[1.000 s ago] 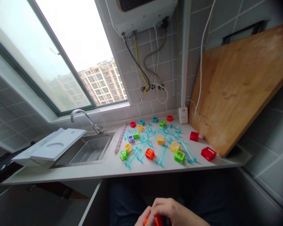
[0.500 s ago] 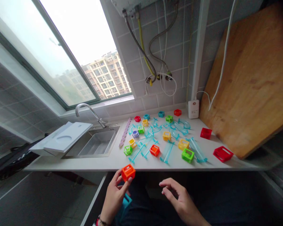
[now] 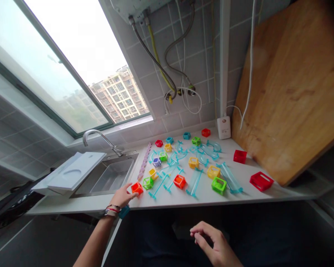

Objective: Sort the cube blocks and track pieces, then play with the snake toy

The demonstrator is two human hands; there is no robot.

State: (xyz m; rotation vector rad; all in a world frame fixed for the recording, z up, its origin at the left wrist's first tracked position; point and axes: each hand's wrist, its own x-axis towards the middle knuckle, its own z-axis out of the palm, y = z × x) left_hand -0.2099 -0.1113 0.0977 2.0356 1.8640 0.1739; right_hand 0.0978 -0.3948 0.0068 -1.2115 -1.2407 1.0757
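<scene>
Orange block [image 3: 137,188] between left fingers [image 3: 125,188], beside a green block [image 3: 148,183], right fingers [image 3: 204,227] empty, loosely curled

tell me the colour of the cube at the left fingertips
Orange-red: the open-sided cube at the left hand, head view.

One head-worn camera faces forward and down, near the kitchen countertop [image 3: 167,200]. Its wide view includes the sliding window [image 3: 80,55].
</scene>
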